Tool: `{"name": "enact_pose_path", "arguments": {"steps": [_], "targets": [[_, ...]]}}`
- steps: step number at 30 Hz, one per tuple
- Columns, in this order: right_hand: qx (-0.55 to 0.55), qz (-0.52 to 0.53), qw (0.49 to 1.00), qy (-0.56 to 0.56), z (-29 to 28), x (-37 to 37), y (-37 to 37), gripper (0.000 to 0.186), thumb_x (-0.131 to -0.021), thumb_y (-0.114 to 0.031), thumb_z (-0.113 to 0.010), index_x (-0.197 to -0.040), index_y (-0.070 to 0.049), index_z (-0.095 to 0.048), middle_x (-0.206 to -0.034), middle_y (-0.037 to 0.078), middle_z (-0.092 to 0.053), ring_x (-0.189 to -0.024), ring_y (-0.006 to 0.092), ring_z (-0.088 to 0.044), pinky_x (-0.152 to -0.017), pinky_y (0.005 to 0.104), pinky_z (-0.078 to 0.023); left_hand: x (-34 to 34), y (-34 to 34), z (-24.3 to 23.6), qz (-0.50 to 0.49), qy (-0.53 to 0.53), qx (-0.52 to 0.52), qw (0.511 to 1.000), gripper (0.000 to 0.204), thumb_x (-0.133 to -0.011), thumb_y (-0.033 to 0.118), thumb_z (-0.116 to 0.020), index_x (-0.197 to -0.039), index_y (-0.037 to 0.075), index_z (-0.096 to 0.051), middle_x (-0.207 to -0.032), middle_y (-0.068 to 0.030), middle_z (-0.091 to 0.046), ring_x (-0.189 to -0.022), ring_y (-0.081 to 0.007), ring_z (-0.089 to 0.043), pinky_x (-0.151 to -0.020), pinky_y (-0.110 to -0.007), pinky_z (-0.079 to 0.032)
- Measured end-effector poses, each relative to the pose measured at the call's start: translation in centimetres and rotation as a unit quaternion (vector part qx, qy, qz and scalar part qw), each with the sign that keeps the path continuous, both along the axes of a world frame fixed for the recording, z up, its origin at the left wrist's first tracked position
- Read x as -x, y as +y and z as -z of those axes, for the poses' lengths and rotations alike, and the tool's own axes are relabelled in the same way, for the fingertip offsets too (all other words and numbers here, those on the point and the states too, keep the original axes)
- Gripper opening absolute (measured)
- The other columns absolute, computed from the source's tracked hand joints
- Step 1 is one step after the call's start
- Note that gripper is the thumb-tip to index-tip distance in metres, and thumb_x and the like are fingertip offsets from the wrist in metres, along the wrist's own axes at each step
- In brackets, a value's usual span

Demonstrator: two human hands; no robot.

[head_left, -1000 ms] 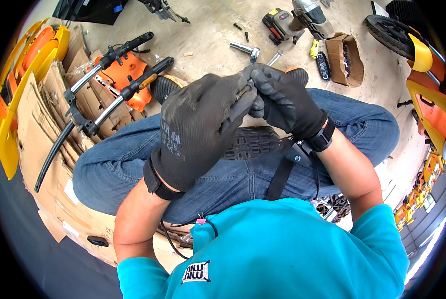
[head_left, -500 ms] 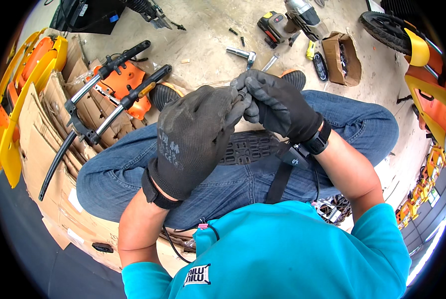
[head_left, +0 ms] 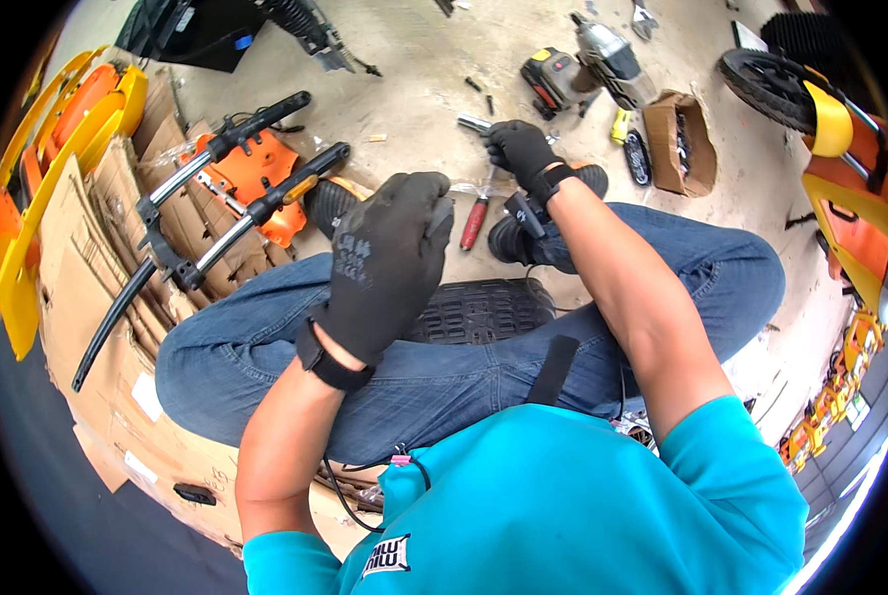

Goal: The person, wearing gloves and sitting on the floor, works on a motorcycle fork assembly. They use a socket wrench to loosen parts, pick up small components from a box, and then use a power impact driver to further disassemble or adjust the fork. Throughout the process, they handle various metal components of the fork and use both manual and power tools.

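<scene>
My left hand, in a black work glove, is raised above my crossed legs with its fingers curled together. Whatever it holds, if anything, is hidden behind the glove. Farther forward and to the right, my right hand, gloved too, has closed its fingers over a chrome socket wrench on the floor; only one end of the tool sticks out at the left. Just below that hand lies a screwdriver with a red handle. Two small dark bolts rest on the concrete beyond.
A cordless impact wrench lies ahead, near an open cardboard box of small parts. To its left are a black-and-yellow tool. A fork assembly rests on flattened cardboard at left. An orange-and-yellow vehicle stands at right.
My right hand has left my left hand and moved forward onto the socket wrench. My left hand stays raised, slightly lower. The red-handled screwdriver has come into view.
</scene>
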State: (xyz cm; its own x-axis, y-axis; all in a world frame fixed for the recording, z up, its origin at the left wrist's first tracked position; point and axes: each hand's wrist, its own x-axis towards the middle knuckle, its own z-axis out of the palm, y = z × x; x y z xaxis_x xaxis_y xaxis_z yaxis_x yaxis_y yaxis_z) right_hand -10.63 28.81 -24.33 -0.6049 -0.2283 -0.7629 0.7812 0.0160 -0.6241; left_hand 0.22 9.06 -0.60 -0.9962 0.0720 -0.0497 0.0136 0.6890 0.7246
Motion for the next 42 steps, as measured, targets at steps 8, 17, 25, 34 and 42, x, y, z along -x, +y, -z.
{"name": "enact_pose_path", "arguments": {"steps": [8,17,25,34,42], "targets": [[0.106,-0.053,0.99,-0.074,-3.0,0.8,-1.6,0.029,-0.096,-0.032,-0.057,-0.105,-0.004,-0.059,-0.084,0.007,-0.065,-0.066,0.0132,-0.06,-0.063,0.0267,-0.053,0.5,-1.0,2.5,-0.047,0.022,-0.01,0.999,0.014,-0.084,0.006,-0.061,-0.096,0.001,-0.062,-0.087,-0.0173,-0.063,-0.079,-0.0331,-0.063,-0.07,-0.04,-0.049],[0.237,-0.232,0.937,0.111,-15.9,-1.2,-8.8,0.029,-0.099,-0.023,-0.056,-0.117,0.0,-0.057,-0.094,0.002,-0.065,-0.085,0.008,-0.062,-0.074,0.022,-0.053,2.0,-3.6,4.1,-0.168,0.031,0.011,0.985,0.011,-0.082,0.007,-0.064,-0.085,0.003,-0.054,-0.075,-0.0162,-0.058,-0.07,-0.0343,-0.06,-0.061,-0.041,-0.044],[0.26,-0.067,0.963,0.008,-11.1,-1.1,-7.2,0.027,-0.095,-0.013,-0.057,-0.121,-0.005,-0.056,-0.094,0.002,-0.062,-0.08,0.009,-0.059,-0.072,0.0226,-0.052,2.9,-8.4,6.3,-0.166,0.181,0.128,0.961,0.038,-0.077,0.026,-0.072,-0.105,0.002,-0.062,-0.099,-0.0175,-0.061,-0.096,-0.0353,-0.058,-0.092,-0.042,-0.045],[0.127,-0.13,0.983,0.03,-12.4,-0.9,-8.0,0.03,-0.09,-0.009,-0.057,-0.118,-0.002,-0.054,-0.087,0.005,-0.061,-0.075,0.0121,-0.062,-0.067,0.0258,-0.054,-3.1,-41.1,-1.4,-0.443,-0.228,0.139,0.856,0.051,-0.076,0.043,-0.071,-0.098,-0.004,-0.066,-0.093,-0.0239,-0.068,-0.091,-0.0366,-0.066,-0.082,-0.041,-0.052],[0.042,-0.195,0.978,0.068,-10.3,-1.3,-7.1,0.03,-0.09,-0.014,-0.059,-0.117,-0.002,-0.056,-0.083,0.004,-0.063,-0.063,0.0075,-0.054,-0.052,0.0209,-0.043,-4.3,-40.9,3.2,-0.325,-0.262,0.143,0.897,0.063,-0.075,0.025,-0.078,-0.126,-0.002,-0.054,-0.108,-0.0118,-0.064,-0.088,-0.0192,-0.06,-0.077,-0.031,-0.05]]}}
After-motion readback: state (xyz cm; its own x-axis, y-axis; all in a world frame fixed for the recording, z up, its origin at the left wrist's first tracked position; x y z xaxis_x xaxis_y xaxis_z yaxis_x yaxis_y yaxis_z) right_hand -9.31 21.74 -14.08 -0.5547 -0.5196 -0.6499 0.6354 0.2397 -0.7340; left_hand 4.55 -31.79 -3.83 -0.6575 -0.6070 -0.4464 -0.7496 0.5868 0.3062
